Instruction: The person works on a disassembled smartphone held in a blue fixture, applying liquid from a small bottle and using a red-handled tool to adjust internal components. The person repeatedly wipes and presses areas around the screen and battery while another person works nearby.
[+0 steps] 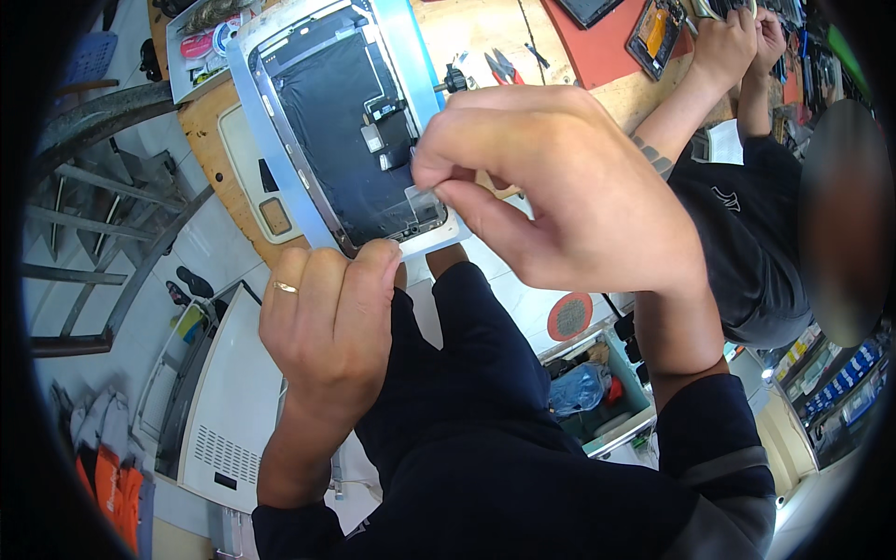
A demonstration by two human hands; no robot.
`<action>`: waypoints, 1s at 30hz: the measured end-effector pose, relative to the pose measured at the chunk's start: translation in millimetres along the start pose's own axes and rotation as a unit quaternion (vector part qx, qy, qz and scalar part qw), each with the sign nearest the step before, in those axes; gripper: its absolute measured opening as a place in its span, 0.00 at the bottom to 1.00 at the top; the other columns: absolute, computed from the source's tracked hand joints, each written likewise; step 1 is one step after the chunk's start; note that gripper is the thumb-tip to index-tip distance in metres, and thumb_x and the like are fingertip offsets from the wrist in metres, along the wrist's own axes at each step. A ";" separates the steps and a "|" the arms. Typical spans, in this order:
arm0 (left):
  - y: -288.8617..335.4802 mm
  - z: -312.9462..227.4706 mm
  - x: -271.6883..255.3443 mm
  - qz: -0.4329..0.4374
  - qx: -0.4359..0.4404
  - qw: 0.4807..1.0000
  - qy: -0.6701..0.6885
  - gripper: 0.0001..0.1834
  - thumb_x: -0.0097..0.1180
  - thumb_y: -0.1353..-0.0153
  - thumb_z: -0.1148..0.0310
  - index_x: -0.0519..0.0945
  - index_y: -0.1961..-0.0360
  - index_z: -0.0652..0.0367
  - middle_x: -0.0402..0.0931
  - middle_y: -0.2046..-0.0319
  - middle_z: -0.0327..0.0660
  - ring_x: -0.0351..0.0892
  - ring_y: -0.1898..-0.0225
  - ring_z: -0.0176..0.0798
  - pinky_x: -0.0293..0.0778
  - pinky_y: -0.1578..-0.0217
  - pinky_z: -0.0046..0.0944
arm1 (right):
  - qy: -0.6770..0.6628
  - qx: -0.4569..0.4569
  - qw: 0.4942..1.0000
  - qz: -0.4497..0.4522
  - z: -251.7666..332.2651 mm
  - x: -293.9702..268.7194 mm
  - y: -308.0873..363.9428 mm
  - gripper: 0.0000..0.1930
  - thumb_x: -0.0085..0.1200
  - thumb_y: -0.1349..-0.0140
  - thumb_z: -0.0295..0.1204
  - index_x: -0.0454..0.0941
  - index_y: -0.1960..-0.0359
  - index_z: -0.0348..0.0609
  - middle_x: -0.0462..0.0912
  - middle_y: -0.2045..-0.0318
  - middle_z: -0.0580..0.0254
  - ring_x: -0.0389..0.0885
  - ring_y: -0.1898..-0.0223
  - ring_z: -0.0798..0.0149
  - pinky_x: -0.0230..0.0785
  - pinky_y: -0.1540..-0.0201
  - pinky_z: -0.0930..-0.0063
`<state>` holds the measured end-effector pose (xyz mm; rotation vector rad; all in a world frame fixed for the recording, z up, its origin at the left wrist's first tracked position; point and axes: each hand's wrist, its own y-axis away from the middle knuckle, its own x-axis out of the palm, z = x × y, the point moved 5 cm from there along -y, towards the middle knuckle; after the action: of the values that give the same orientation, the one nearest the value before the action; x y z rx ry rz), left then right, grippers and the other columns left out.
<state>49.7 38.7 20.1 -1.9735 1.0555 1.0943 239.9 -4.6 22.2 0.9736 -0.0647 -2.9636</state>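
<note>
White tiles (210, 247) covered the floor in the head view, and a pale wooden counter (471, 28) stood ahead of the person. On it, near the middle, a flat dark screen panel (327, 121) lay inside up on a smooth light-blue pad (408, 47). Its long axis ran from the upper left, away from the person, down to the lower right, so one short end faced the person's lap. Wrinkled, matt black film spread over most of the rounded rectangle; a slim metallic rim bordered it, with small shiny parts along the right side.

The right hand (579, 187) pinched a thin, clear strip (422, 201) between thumb and forefinger, above the panel's near right corner. The left hand (327, 317), wearing a gold ring (286, 287), was curled at the near edge, thumb tip up; whether it gripped anything could not be told.

Beyond lay pliers (504, 70) with red handles and a flat red mat (597, 56). To the right, a co-worker's hands (733, 47) were close together, near an opened phone (655, 39) on the mat.
</note>
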 end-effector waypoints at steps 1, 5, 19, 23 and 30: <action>0.1 0.8 0.9 0.001 -0.010 1.000 0.011 0.09 0.73 0.41 0.73 0.85 0.61 0.60 0.65 0.73 0.41 0.70 0.71 0.45 0.67 0.71 0.45 | -0.025 0.009 1.000 -0.011 -2.0 -3.3 2.7 0.08 0.65 0.41 0.16 0.83 0.61 0.37 0.86 0.67 0.55 0.86 0.66 0.48 0.78 0.62 0.60; -1.6 -0.3 2.1 0.008 -0.027 0.999 0.017 0.09 0.73 0.40 0.73 0.85 0.61 0.59 0.67 0.73 0.41 0.71 0.71 0.46 0.68 0.70 0.46 | -0.037 0.022 0.999 -0.031 -12.8 -10.1 17.5 0.06 0.65 0.34 0.17 0.85 0.57 0.36 0.87 0.64 0.57 0.86 0.65 0.59 0.77 0.62 0.64; -1.9 0.1 1.7 0.050 -0.058 0.997 0.031 0.07 0.71 0.36 0.78 0.84 0.60 0.61 0.75 0.70 0.43 0.73 0.68 0.49 0.66 0.68 0.48 | 0.233 0.170 0.896 -0.338 -129.1 11.6 60.4 0.22 0.68 0.37 0.21 0.79 0.42 0.40 0.85 0.64 0.52 0.86 0.61 0.44 0.81 0.55 0.51; -0.6 -0.7 -1.1 0.032 -0.051 0.998 0.033 0.08 0.73 0.38 0.80 0.85 0.60 0.61 0.74 0.71 0.42 0.72 0.69 0.47 0.65 0.69 0.48 | 0.189 0.248 0.916 -0.250 -114.9 38.8 74.4 0.16 0.72 0.39 0.26 0.84 0.50 0.39 0.84 0.59 0.49 0.86 0.53 0.44 0.82 0.53 0.51; 3.1 -1.0 -1.7 0.000 -0.044 0.998 0.054 0.10 0.76 0.45 0.78 0.87 0.62 0.60 0.68 0.75 0.41 0.70 0.73 0.45 0.66 0.72 0.45 | 0.207 0.310 0.908 -0.190 -106.4 95.8 74.2 0.06 0.67 0.35 0.24 0.82 0.61 0.35 0.86 0.62 0.45 0.88 0.57 0.42 0.82 0.54 0.52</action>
<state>46.9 37.0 21.6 -2.1235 1.0795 1.0598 226.5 -85.4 -116.7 1.8550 -0.9596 -3.0224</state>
